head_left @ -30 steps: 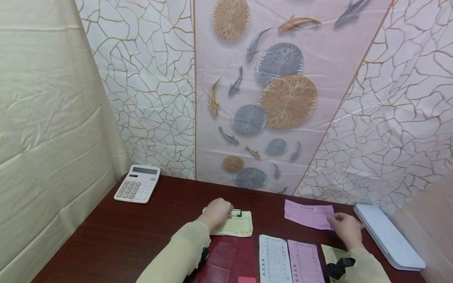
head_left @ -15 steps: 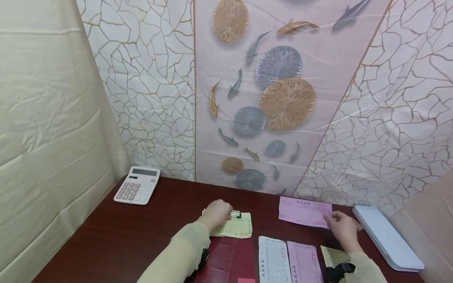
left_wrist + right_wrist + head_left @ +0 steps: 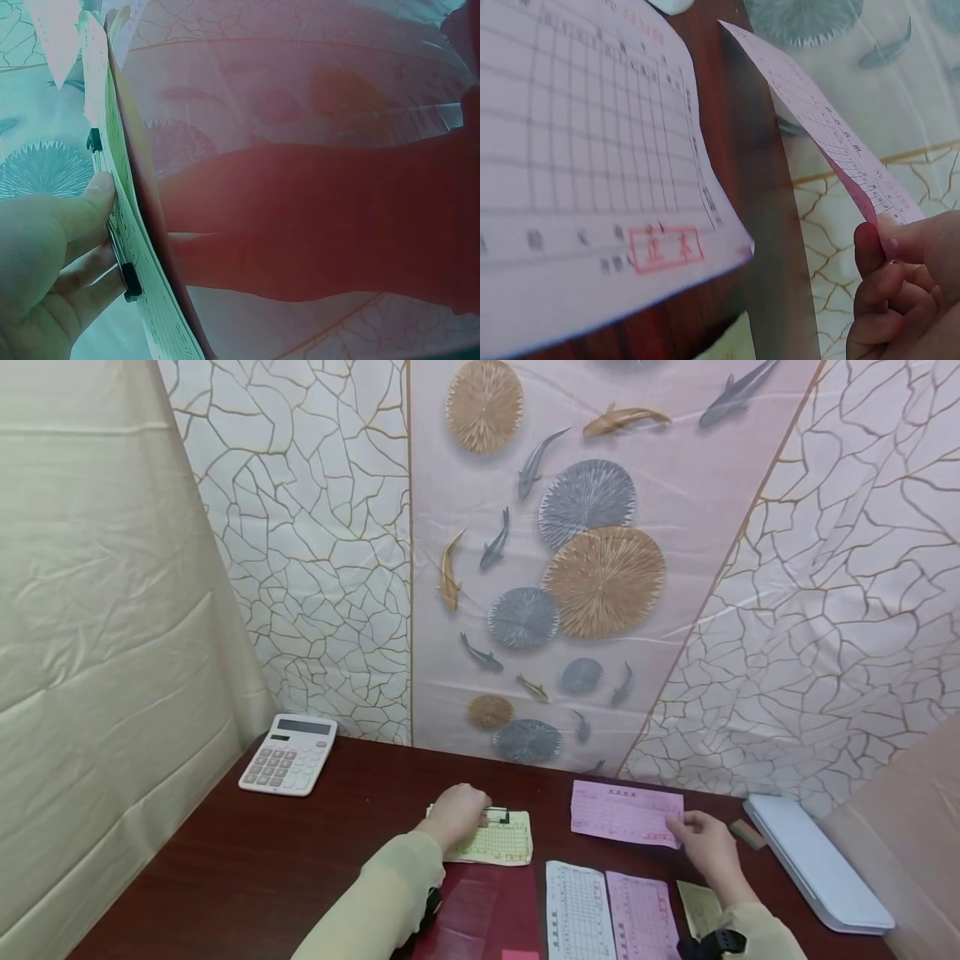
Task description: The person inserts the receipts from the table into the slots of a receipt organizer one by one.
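My left hand (image 3: 459, 815) grips the top edge of a clipped stack of yellow-green slips (image 3: 497, 843); the left wrist view shows thumb and fingers (image 3: 96, 196) around the black-ended clip (image 3: 131, 280). A pink slip (image 3: 624, 811) is pinched by its right end between the thumb and fingers of my right hand (image 3: 708, 847). In the right wrist view that slip (image 3: 817, 120) slants up from the fingertips, off the table. Below it lie a white form (image 3: 577, 910) and a second pink form (image 3: 642, 914), side by side.
A calculator (image 3: 288, 755) stands at the back left. The dark red folder (image 3: 480, 910) lies below the stack. To the right are a long white case (image 3: 817, 868), a small green-and-brown block (image 3: 747, 834) and a yellow slip (image 3: 699, 906) partly under my right sleeve.
My right hand has moved left with the pink slip, and the small block beside the white case has come into view. The left hand keeps its grip on the stack.
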Tool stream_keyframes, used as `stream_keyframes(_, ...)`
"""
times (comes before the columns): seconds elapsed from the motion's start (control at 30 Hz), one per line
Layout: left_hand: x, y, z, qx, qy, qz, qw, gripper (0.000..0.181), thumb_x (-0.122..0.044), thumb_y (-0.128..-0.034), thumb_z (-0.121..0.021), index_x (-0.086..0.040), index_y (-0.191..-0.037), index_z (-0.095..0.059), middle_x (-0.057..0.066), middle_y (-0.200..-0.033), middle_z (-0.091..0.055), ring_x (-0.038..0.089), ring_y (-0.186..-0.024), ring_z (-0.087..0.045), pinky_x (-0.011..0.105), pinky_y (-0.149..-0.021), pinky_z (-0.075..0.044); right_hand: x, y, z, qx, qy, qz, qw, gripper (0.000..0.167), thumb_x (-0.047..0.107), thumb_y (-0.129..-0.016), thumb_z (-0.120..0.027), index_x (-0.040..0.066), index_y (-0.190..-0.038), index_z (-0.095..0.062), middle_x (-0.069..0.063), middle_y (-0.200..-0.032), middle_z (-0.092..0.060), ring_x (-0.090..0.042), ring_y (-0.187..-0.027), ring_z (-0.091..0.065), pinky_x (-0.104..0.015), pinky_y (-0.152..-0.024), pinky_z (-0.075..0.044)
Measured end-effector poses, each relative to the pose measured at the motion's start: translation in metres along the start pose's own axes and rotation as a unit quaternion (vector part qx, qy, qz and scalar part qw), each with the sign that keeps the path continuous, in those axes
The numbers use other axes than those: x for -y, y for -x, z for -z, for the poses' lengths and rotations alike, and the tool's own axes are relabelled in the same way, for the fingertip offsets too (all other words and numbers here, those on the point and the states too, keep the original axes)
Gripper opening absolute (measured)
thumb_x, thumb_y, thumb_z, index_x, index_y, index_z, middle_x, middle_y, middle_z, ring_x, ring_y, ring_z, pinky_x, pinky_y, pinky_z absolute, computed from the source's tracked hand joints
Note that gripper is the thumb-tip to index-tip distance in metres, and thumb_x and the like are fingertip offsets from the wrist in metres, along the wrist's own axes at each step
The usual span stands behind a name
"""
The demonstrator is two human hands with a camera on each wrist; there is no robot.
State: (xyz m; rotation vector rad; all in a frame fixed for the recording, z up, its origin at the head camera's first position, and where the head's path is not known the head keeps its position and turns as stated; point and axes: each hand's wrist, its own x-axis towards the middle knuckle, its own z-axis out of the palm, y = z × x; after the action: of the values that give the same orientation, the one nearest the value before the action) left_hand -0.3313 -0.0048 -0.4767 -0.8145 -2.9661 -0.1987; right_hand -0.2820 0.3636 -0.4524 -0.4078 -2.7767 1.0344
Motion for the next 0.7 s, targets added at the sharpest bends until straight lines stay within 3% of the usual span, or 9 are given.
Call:
stream_keyframes(0.3,0.001,0.001,0.0,-0.001,-0.007,-0.001,1.0,0.013,-0.03,-0.0852,-0.07,-0.018,-0.089,-0.072,-0.007,-0.08,-0.067,0.01,-0.077,-0.064,0.023,-0.068,-0.053,0.015,0.012,-0.01,0.005,-0.025,-0.005,0.9997,0.045,0.03,-0.093,-0.058,-0.01,-0.114,-0.058,-0.023,-0.096,-0.065,-0.025,-0.079,-0.059,-0.033,-0.062,-0.047)
stream_keyframes(0.5,0.001,0.001,0.0,0.002,-0.001,0.003,1.0,0.012,-0.029,-0.0857,-0.07,-0.018,-0.088,-0.072,-0.007,-0.078,-0.066,0.009,-0.076,-0.063,0.023,-0.068,-0.053,0.023,0.02,-0.018,0.032,-0.055,0.006,0.998,0.037,0.026,-0.093,-0.059,-0.009,-0.107,-0.06,-0.009,-0.081,-0.065,-0.014,-0.067,-0.055,-0.026,-0.057,-0.045)
stream_keyframes(0.7,0.0,0.001,0.0,0.002,-0.009,0.0,1.0,0.013,-0.03,-0.0862,-0.069,-0.018,-0.089,-0.072,-0.007,-0.08,-0.067,0.01,-0.079,-0.064,0.024,-0.07,-0.053,0.029,0.027,-0.03,0.062,-0.081,-0.006,0.9948,0.03,0.02,-0.093,-0.058,-0.009,-0.101,-0.061,0.0,-0.07,-0.06,-0.013,-0.062,-0.05,-0.025,-0.053,-0.042)
